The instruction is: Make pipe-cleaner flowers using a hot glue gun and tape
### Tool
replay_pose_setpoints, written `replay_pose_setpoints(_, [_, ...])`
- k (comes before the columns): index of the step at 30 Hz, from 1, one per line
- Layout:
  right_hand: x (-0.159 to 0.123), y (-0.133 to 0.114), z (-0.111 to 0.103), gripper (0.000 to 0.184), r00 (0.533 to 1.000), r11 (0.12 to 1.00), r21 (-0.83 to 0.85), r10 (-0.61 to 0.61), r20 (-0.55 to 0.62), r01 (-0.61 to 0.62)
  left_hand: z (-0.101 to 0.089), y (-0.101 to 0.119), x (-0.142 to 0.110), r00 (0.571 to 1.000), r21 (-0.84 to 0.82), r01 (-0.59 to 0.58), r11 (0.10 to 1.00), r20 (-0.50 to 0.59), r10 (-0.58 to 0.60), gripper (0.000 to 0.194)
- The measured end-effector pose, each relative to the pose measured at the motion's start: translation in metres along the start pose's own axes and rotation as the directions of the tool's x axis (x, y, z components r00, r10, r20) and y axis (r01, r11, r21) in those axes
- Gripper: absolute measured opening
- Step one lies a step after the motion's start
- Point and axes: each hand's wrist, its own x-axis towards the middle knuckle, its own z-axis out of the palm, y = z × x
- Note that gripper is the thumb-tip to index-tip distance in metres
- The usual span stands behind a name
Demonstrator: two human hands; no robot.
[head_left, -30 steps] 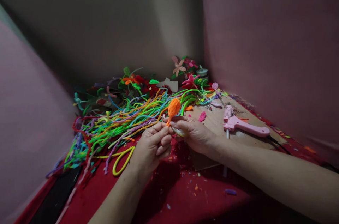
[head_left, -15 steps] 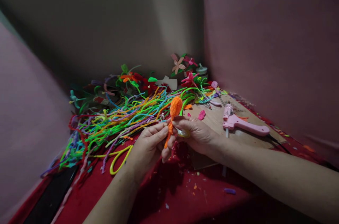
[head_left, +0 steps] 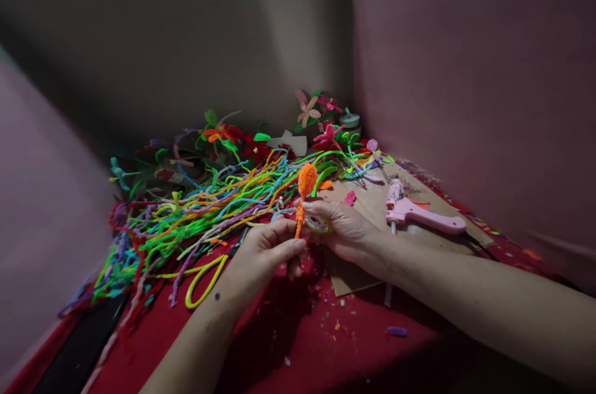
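Observation:
An orange fuzzy pipe cleaner piece (head_left: 307, 180) stands upright between my hands, with a rounded looped head and a twisted stem below. My left hand (head_left: 265, 251) pinches around the lower end of that stem with thumb and fingers. From the other side, my right hand (head_left: 351, 229) has its fingertips at the stem just under the head. A small roll of clear tape (head_left: 319, 224) sits in the right hand's fingers, close beside the stem. Whether a strip of tape runs onto the stem is too small to make out.
A heap of coloured pipe cleaners (head_left: 209, 214) spreads to the left, near yellow-handled scissors (head_left: 205, 282). A pink glue gun (head_left: 419, 214) lies on a board (head_left: 358, 279) at right. Pipe cleaner flowers (head_left: 307, 110) and a lidded jar (head_left: 350, 121) stand behind. Scraps dot the red cloth (head_left: 326, 357).
My left thumb and fingers have shifted lower on the orange stem. The tape roll shows more fully in my right hand. The whole view has shifted slightly.

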Motion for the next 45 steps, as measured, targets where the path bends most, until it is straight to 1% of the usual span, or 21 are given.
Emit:
replay_pose_setpoints(2, [0.000,-0.001,0.001,0.018,1.000,1.000,0.003,-0.004,-0.013,0.004,0.003,-0.001,0.000,1.000,0.082,-0.025,0.996,-0.011,0.026,0.013])
replay_pose_setpoints(5, [0.000,-0.001,0.000,0.015,1.000,1.000,0.011,0.000,-0.008,0.001,0.007,-0.005,0.000,0.996,0.121,-0.070,0.990,-0.054,0.077,0.014])
replay_pose_setpoints(8, [0.001,0.000,-0.002,0.015,0.999,0.999,0.001,-0.033,0.002,0.033,0.010,-0.004,0.000,0.993,0.085,-0.071,0.994,-0.089,0.078,0.019])
replay_pose_setpoints(11, [0.002,0.001,-0.004,0.019,0.998,0.997,-0.022,-0.070,0.005,0.070,0.009,0.001,0.000,0.998,-0.011,-0.033,0.999,-0.051,0.032,0.034])
replay_pose_setpoints(13, [0.002,0.001,-0.004,0.020,0.998,0.997,-0.042,-0.069,0.008,0.070,0.008,0.005,0.001,0.998,-0.017,0.002,1.000,-0.061,-0.003,0.038])
replay_pose_setpoints(15, [0.000,0.001,-0.003,0.020,0.998,0.996,-0.058,-0.067,0.018,0.068,0.007,0.005,0.003,0.990,0.032,-0.009,0.999,-0.141,0.013,0.034])
replay_pose_setpoints(17, [-0.002,0.003,0.000,0.021,0.997,0.995,-0.068,-0.073,0.026,0.075,0.010,0.002,0.005,0.972,0.074,-0.067,0.995,-0.222,0.082,0.029])
replay_pose_setpoints(20, [-0.005,0.005,0.004,0.021,0.997,0.994,-0.079,-0.074,0.019,0.076,0.017,-0.005,0.007,0.953,0.098,-0.127,0.987,-0.265,0.149,0.026])
replay_pose_setpoints(22, [-0.007,0.007,0.006,0.021,0.998,0.994,-0.088,-0.063,-0.013,0.062,0.022,-0.009,0.007,0.934,0.180,-0.128,0.975,-0.308,0.180,0.022])
replay_pose_setpoints(24, [-0.008,0.008,0.006,0.021,0.998,0.994,-0.096,-0.053,-0.040,0.049,0.025,-0.011,0.006,0.906,0.274,-0.124,0.954,-0.360,0.222,0.014])
replay_pose_setpoints(25, [-0.008,0.009,0.006,0.021,0.997,0.994,-0.102,-0.054,-0.047,0.049,0.025,-0.012,0.005,0.895,0.293,-0.119,0.949,-0.381,0.230,0.013])
replay_pose_setpoints(27, [-0.008,0.010,0.004,0.020,0.997,0.992,-0.114,-0.064,-0.039,0.060,0.024,-0.013,0.005,0.893,0.244,-0.095,0.965,-0.407,0.191,0.017])
replay_pose_setpoints(30, [-0.006,0.012,0.002,0.019,0.996,0.988,-0.138,-0.079,-0.030,0.074,0.024,-0.013,0.007,0.903,0.099,-0.050,0.994,-0.420,0.087,0.019])
replay_pose_setpoints(34, [-0.005,0.012,0.001,0.020,0.996,0.983,-0.168,-0.085,-0.029,0.079,0.025,-0.014,0.008,0.890,0.010,-0.058,0.998,-0.452,0.057,0.021])
replay_pose_setpoints(35, [-0.005,0.012,0.002,0.020,0.995,0.981,-0.173,-0.093,-0.029,0.087,0.025,-0.013,0.008,0.894,-0.011,-0.061,0.998,-0.445,0.050,0.022])
replay_pose_setpoints(37, [-0.005,0.011,0.002,0.018,0.993,0.978,-0.177,-0.115,-0.018,0.110,0.022,-0.012,0.007,0.919,-0.084,-0.060,0.995,-0.394,0.022,0.022])
replay_pose_setpoints(41, [-0.005,0.009,0.002,0.020,0.994,0.978,-0.179,-0.100,0.047,0.107,0.011,-0.008,0.004,0.977,-0.265,-0.018,0.964,-0.211,-0.040,0.023])
replay_pose_setpoints(43, [-0.005,0.008,0.002,0.021,0.989,0.978,-0.172,-0.104,0.101,0.120,0.005,-0.006,0.002,0.991,-0.319,0.016,0.947,-0.120,-0.057,0.024])
replay_pose_setpoints(45, [-0.005,0.008,0.001,0.019,0.978,0.975,-0.154,-0.136,0.156,0.161,0.003,-0.004,0.001,0.997,-0.349,0.037,0.937,-0.044,-0.056,0.024])
